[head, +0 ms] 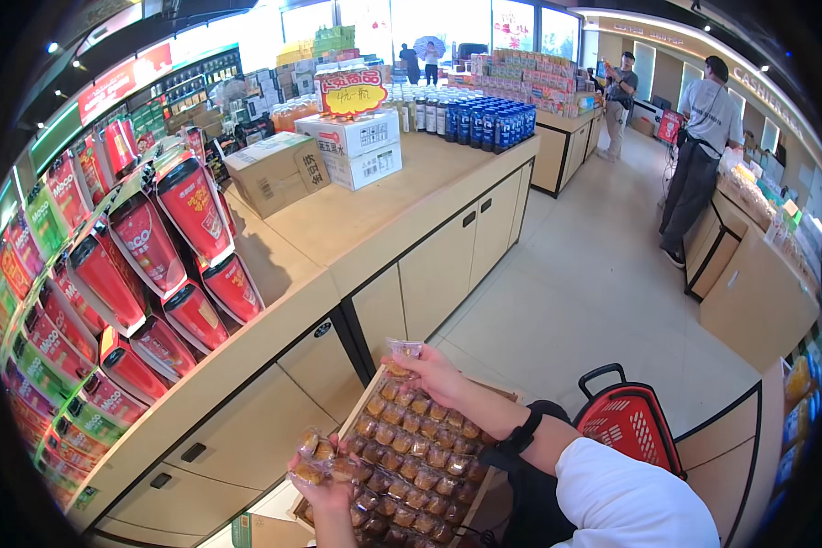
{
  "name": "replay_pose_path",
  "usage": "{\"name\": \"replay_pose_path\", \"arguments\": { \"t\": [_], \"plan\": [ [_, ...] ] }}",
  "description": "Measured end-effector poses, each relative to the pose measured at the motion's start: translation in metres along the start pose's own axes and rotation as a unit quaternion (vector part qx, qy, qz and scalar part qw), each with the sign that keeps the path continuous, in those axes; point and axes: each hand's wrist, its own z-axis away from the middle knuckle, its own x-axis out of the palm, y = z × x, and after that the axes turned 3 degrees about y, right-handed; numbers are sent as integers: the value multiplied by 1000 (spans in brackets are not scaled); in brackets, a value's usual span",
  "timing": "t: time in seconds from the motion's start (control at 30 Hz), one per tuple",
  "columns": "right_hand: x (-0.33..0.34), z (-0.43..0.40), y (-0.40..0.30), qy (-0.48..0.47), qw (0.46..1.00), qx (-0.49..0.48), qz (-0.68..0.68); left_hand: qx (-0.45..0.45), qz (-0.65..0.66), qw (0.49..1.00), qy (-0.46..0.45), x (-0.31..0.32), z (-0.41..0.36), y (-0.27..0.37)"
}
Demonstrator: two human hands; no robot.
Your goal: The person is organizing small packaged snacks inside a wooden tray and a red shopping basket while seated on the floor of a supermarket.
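Several small golden pastries in clear wrappers lie in my left hand, over the near left side of a shallow wooden tray. My right hand grips one wrapped pastry at the tray's far corner, with part of its clear wrapper standing up past my fingers. Rows of similar wrapped pastries fill the tray below both hands. My right forearm crosses above the tray's right side and hides some of it.
A long wooden counter runs along the left, bearing cup drinks, cartons and bottles. A red shopping basket stands to the right. Two people stand farther off, one at the cashier counter. Tiled floor lies between.
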Motion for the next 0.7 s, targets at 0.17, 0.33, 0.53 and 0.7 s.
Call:
{"name": "replay_pose_path", "arguments": {
  "t": [0.17, 0.33, 0.53, 0.7],
  "plan": [
    [-6, 0, 0, 11, 1000, -13, 0, -4, 5, 1000, 8, 4, 2, -2],
    [-7, -2, 0, 24, 1000, -18, 5, -17, 19, 1000, 9, 2, 2, -2],
    [-11, -14, 8, 1, 999, -40, 5, 1, -11, 1000, -16, -1, 1, -1],
    [-4, -6, -2, 30, 998, -36, -42, -16, 21, 999, -29, 3, 1, 1]
  ]
}}
